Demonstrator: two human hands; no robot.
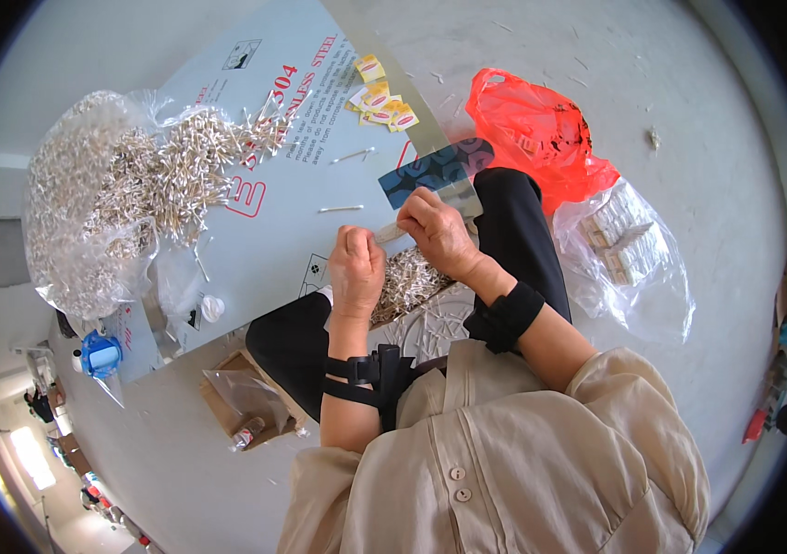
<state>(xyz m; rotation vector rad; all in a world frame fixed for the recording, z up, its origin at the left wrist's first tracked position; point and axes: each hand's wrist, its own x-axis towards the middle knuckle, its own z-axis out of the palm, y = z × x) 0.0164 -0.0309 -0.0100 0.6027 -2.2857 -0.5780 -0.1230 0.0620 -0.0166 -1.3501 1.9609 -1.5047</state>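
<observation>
Both my hands are raised close together over my lap, fingertips pinched. Between them stretches a small, pale, see-through piece point(391, 234) that looks like a little plastic bag; its contents, if any, cannot be made out. My left hand point(356, 266) grips one end and my right hand point(441, 233) the other. Below the hands, a heap of cotton swabs point(409, 280) fills a container between my legs. On the sheet-covered table, a loose cotton swab point(342, 209) lies just beyond my left hand. A dark blue patterned piece point(430, 175) lies beyond my right hand.
A large clear bag point(61, 203) spills a mound of cotton swabs point(167, 171) at the table's left. Yellow-and-white cards point(384, 104) lie far back. On the right floor are a red plastic bag point(527, 129) and a clear bag of packs point(619, 245). A cardboard box point(250, 402) stands lower left.
</observation>
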